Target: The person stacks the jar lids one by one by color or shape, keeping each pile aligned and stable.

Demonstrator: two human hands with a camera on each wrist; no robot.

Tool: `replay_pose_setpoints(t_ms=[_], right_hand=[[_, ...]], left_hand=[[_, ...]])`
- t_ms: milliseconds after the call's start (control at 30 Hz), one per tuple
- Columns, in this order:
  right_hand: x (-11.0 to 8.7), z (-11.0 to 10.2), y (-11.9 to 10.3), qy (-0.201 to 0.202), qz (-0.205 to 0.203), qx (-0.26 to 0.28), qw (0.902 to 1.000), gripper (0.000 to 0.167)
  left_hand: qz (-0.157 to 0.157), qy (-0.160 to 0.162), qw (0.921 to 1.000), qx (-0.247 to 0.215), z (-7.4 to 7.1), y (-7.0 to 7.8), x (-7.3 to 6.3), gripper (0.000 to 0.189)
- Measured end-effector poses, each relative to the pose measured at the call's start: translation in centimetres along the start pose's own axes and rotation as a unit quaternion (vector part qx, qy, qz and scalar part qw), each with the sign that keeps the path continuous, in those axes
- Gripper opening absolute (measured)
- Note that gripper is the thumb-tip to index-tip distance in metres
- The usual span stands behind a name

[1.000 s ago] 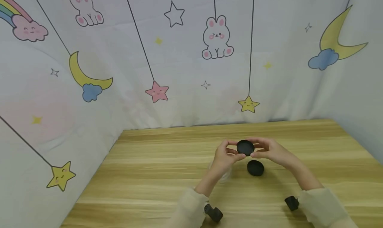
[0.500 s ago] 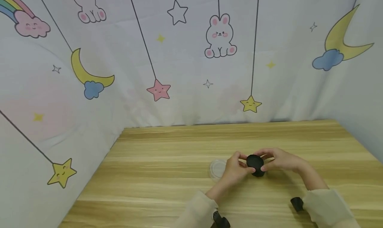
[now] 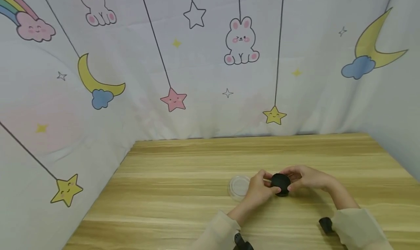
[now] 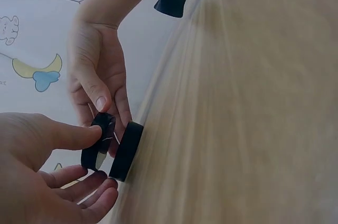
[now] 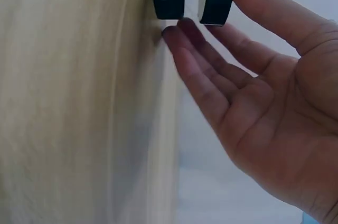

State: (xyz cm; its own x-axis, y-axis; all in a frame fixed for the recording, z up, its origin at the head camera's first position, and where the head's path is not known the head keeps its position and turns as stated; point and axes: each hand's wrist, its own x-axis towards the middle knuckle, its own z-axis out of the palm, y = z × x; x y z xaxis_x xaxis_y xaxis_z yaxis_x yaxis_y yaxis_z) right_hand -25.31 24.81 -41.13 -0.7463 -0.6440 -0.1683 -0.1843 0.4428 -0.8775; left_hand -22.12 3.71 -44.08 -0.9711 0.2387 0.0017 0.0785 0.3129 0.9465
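Both hands pinch a thick black round disc [image 3: 280,182], shaped like a lid, close over the table. My left hand [image 3: 259,189] has its thumb on the disc's left side, and my right hand [image 3: 305,177] grips the opposite side. A pale patch shows on the disc's underside in the right wrist view. Just below it, a second black disc [image 4: 127,152] lies on the table, mostly hidden from the head view. A narrow gap separates the two in the left wrist view. Fingertips of both hands reach down around the lower disc's rim.
A clear, shallow round container [image 3: 238,187] sits on the wooden table [image 3: 177,206] directly left of my left hand, partly covered by it. A white curtain [image 3: 203,71] printed with stars, moons and rabbits hangs along the table's back and sides.
The held disc has come down and slightly to the right, from above and behind the other disc to right over it. The clear container is now more exposed.
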Motion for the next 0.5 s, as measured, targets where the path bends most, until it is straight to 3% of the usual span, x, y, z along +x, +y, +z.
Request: replay_pose_setpoints(t_ms=[233, 500], right_hand=[[-0.25, 0.11, -0.8, -0.002, 0.029, -0.033, 0.999, 0.059], [-0.26, 0.31, -0.7, -0.001, 0.03, -0.025, 0.9992, 0.061]], left_hand=[[0.016, -0.007, 0.9992, 0.037, -0.02, 0.41, -0.36, 0.031], [0.017, -0.005, 0.9983, 0.056, 0.05, 0.24, -0.59, 0.031]])
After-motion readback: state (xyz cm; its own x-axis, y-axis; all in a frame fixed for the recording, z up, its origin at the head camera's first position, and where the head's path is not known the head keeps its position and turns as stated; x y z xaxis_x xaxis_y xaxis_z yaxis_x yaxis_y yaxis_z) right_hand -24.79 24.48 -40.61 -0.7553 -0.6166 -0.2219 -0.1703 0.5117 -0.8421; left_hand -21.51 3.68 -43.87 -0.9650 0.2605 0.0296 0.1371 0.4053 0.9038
